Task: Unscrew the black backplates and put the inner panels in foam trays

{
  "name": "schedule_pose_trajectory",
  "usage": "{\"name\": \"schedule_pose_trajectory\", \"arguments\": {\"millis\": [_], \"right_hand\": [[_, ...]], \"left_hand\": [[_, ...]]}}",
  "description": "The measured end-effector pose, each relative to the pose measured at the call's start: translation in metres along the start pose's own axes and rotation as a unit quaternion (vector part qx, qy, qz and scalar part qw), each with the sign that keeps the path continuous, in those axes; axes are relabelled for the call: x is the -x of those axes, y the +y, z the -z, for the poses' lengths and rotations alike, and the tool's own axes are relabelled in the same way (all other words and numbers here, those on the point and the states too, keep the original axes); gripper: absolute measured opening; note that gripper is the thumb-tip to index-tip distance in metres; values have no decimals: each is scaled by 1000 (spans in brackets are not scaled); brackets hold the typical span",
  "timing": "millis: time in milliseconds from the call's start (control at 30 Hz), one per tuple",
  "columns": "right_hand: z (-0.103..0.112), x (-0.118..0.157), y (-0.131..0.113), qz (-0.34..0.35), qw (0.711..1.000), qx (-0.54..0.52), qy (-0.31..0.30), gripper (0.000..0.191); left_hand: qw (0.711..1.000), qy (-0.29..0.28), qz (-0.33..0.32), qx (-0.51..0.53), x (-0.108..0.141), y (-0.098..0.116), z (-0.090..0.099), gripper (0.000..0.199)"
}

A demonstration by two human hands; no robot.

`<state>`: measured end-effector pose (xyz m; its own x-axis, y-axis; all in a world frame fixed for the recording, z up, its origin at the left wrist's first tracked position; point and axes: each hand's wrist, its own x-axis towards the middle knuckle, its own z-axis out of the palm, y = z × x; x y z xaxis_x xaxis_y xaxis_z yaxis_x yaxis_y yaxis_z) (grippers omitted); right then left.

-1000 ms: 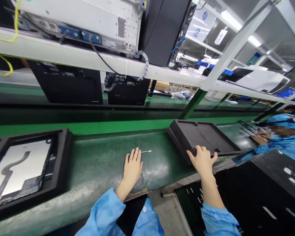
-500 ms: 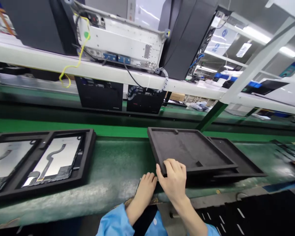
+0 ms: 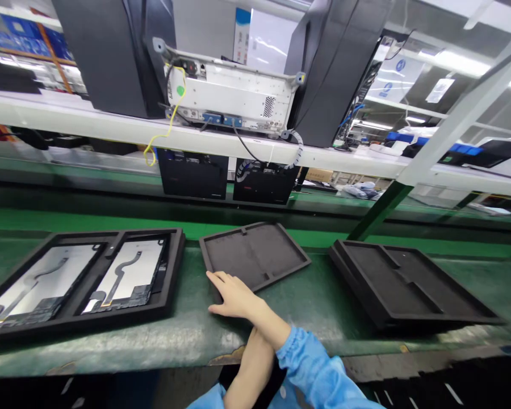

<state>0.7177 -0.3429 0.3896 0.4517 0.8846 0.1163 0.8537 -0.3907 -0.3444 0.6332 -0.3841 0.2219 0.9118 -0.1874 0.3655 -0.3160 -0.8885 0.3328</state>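
Observation:
A shallow black foam tray lies at an angle on the green bench, its inside bare. At its near left corner is my right hand, thumb below and fingers over the rim, gripping it. My right forearm crosses above my left hand, whose fingers are hidden under it near the bench edge. Left of the held tray sits a two-compartment foam tray with two flat screen panels, each with a grey ribbon cable. To the right stands a stack of black foam trays.
Behind the bench, a white shelf carries a white equipment box between dark monitors. A yellow cable hangs over its edge. A slanted post rises behind the right stack. Two dark screens stand below the shelf.
The upper foam tray has come off the right stack and moved left onto the bench with my right hand. My right arm now crosses over the left. The view has shifted slightly.

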Motion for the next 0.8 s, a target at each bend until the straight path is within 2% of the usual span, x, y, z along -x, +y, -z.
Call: {"name": "schedule_pose_trajectory", "arguments": {"millis": [100,167,267,333,433,600,700,800], "right_hand": [[18,28,29,17,999,-36,-2,106],[30,54,54,-21,1000,2,7,95],[39,83,91,-92,993,69,36,53],[37,88,109,-107,988,91,59,29],[27,69,123,-110,986,98,85,24],[17,9,134,-105,985,89,107,27],[16,-18,134,-78,989,79,103,26],[13,-29,128,-60,990,73,103,25]], "left_hand": [[1000,23,-6,-21,7,4,13,45],[999,27,-7,-29,7,7,21,37],[999,29,-14,-26,5,10,29,31],[999,37,-19,-23,5,11,31,32],[999,43,-17,-19,5,11,30,33],[999,47,-11,-20,7,11,29,34],[998,56,-14,-25,8,10,30,35],[998,60,-8,-22,8,9,31,37]]}}
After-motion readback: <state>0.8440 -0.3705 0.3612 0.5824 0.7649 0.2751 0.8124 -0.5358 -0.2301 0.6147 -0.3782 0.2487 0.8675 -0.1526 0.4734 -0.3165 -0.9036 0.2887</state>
